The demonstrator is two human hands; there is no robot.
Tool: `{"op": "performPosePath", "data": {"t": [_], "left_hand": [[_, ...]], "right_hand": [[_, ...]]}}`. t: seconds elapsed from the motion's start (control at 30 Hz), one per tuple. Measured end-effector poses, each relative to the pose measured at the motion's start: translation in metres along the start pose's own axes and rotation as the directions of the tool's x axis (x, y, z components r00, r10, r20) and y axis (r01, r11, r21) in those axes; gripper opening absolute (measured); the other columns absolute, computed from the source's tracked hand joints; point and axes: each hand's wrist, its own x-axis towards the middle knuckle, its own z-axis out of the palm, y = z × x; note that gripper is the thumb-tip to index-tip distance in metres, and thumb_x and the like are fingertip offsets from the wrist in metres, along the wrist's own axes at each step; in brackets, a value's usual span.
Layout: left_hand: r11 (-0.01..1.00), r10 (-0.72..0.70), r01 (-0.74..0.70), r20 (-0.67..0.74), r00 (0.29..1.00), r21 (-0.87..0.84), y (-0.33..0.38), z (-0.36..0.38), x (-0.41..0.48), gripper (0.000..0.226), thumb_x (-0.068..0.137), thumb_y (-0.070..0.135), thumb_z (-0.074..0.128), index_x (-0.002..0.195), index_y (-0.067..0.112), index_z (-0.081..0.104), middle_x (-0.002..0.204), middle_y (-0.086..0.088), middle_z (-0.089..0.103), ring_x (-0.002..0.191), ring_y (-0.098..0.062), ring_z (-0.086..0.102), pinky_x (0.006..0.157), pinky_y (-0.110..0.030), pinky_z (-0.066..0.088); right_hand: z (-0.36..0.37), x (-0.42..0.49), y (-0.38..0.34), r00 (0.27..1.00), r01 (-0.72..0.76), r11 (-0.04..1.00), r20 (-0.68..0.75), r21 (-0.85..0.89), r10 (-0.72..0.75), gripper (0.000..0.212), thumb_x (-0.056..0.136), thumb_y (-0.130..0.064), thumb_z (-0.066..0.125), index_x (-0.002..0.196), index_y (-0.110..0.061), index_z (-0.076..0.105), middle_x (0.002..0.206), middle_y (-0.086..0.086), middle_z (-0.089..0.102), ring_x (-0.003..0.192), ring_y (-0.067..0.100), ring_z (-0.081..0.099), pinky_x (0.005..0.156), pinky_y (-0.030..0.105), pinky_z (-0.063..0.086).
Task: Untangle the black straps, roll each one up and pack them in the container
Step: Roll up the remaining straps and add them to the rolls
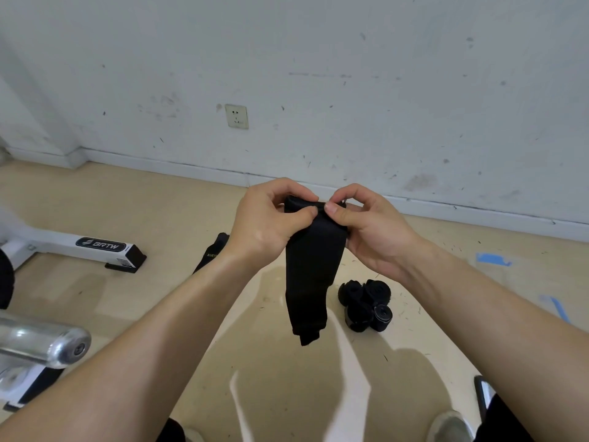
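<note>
Left hand [271, 215], right hand [366, 224] pinch strap [310, 275] top, rest hanging; rolled straps [366, 303] on floor [159, 202].

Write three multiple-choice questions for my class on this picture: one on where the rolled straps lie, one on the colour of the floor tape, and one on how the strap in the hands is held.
1. Where do the rolled straps lie?
A. On the floor, right of the hanging strap
B. On a chair
C. Inside a box

2. What colour is the tape stuck to the floor?
A. Red
B. Blue
C. Yellow

3. How is the hanging strap held?
A. Draped over one forearm
B. Pinched at its top end by the left hand and the right hand
C. Held by nobody

Answers:
1 A: the rolls sit in a heap on the floor beside the strap's lower end.
2 B: the tape patches are blue.
3 B: both hands pinch the top while the rest hangs free.
</note>
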Motion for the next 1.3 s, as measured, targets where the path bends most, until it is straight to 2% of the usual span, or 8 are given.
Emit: {"op": "performPosePath", "data": {"t": [0.2, 0.37, 0.53, 0.63, 0.73, 0.87, 1.07, 1.3], "left_hand": [[1.000, -0.009, 0.009, 0.003, 1.000, 0.000, 0.000, 0.000, -0.002, 0.024, 0.082, -0.004, 0.076, 0.079, 0.020, 0.076, 0.087, -0.007, 0.077, 0.077, -0.018, 0.069, 0.081, -0.039, 0.060], [1.000, -0.006, 0.006, -0.025, 1.000, -0.002, 0.001, 0.003, -0.002, 0.025, 0.080, -0.003, 0.076, 0.078, 0.022, 0.077, 0.087, -0.001, 0.079, 0.086, -0.022, 0.073, 0.080, -0.031, 0.061], [0.989, -0.097, 0.105, 0.081, 0.992, -0.100, -0.004, 0.003, -0.003, 0.026, 0.082, -0.006, 0.078, 0.078, 0.020, 0.078, 0.083, 0.013, 0.078, 0.084, -0.003, 0.073, 0.075, -0.015, 0.055], [0.954, -0.163, 0.199, 0.167, 0.972, -0.224, -0.007, 0.000, -0.002, 0.011, 0.087, 0.005, 0.078, 0.086, 0.015, 0.080, 0.090, 0.003, 0.079, 0.092, -0.013, 0.075, 0.083, -0.025, 0.058], [0.926, -0.215, 0.255, 0.167, 0.962, -0.277, -0.011, -0.001, -0.003, 0.010, 0.097, 0.008, 0.067, 0.095, 0.013, 0.076, 0.093, -0.001, 0.078, 0.091, -0.016, 0.074, 0.076, -0.024, 0.059], [0.906, -0.343, 0.364, 0.130, 0.930, -0.217, -0.019, -0.002, 0.000, 0.024, 0.093, 0.017, 0.075, 0.116, 0.015, 0.067, 0.106, -0.010, 0.075, 0.093, -0.021, 0.075, 0.076, -0.029, 0.059], [0.961, -0.261, 0.266, 0.076, 0.962, -0.068, -0.021, -0.001, 0.003, 0.008, 0.094, 0.021, 0.075, 0.100, 0.017, 0.078, 0.095, -0.006, 0.079, 0.096, -0.026, 0.075, 0.088, -0.041, 0.061], [0.974, -0.132, 0.123, 0.036, 0.991, 0.193, -0.017, 0.002, 0.004, 0.003, 0.098, 0.023, 0.069, 0.101, 0.023, 0.069, 0.096, 0.004, 0.073, 0.090, -0.011, 0.069, 0.072, -0.018, 0.051]], "right_hand": [[-0.001, 0.001, 0.000, 0.998, -0.037, 0.999, -0.041, 0.008, 0.037, 0.014, 0.086, 0.008, 0.068, 0.083, -0.006, 0.067, 0.077, 0.006, 0.070, 0.072, 0.018, 0.069, 0.069, 0.026, 0.058], [-0.001, 0.002, -0.002, 0.999, -0.029, 1.000, -0.026, -0.010, 0.029, 0.007, 0.090, 0.003, 0.067, 0.087, -0.003, 0.068, 0.078, 0.006, 0.073, 0.073, 0.017, 0.070, 0.068, 0.025, 0.057], [-0.001, 0.002, 0.001, 0.995, 0.005, 0.998, -0.098, -0.060, -0.011, 0.022, 0.083, 0.012, 0.072, 0.090, -0.007, 0.065, 0.094, 0.017, 0.073, 0.082, 0.027, 0.071, 0.074, 0.031, 0.059], [-0.002, 0.002, 0.003, 0.988, 0.035, 0.993, -0.144, -0.116, -0.052, 0.025, 0.080, 0.013, 0.075, 0.090, -0.008, 0.065, 0.094, 0.016, 0.074, 0.084, 0.028, 0.072, 0.081, 0.037, 0.059], [0.000, 0.002, 0.007, 0.982, 0.054, 0.978, -0.167, -0.203, -0.089, 0.027, 0.076, 0.011, 0.079, 0.087, -0.011, 0.066, 0.093, 0.014, 0.076, 0.088, 0.030, 0.072, 0.090, 0.047, 0.060], [0.000, 0.003, 0.009, 0.975, 0.056, 0.960, -0.193, -0.273, -0.112, 0.028, 0.075, 0.009, 0.081, 0.085, -0.014, 0.067, 0.092, 0.010, 0.078, 0.087, 0.030, 0.072, 0.092, 0.052, 0.058], [-0.002, 0.003, 0.009, 0.979, 0.013, 0.980, -0.195, -0.199, -0.052, 0.031, 0.080, 0.005, 0.080, 0.104, -0.007, 0.066, 0.095, 0.015, 0.074, 0.085, 0.031, 0.073, 0.084, 0.042, 0.062], [0.000, 0.000, 0.011, 0.994, 0.036, 0.906, -0.080, -0.422, -0.077, 0.008, 0.096, -0.008, 0.067, 0.102, -0.013, 0.069, 0.090, 0.018, 0.073, 0.078, 0.024, 0.069, 0.072, 0.037, 0.059]]}}
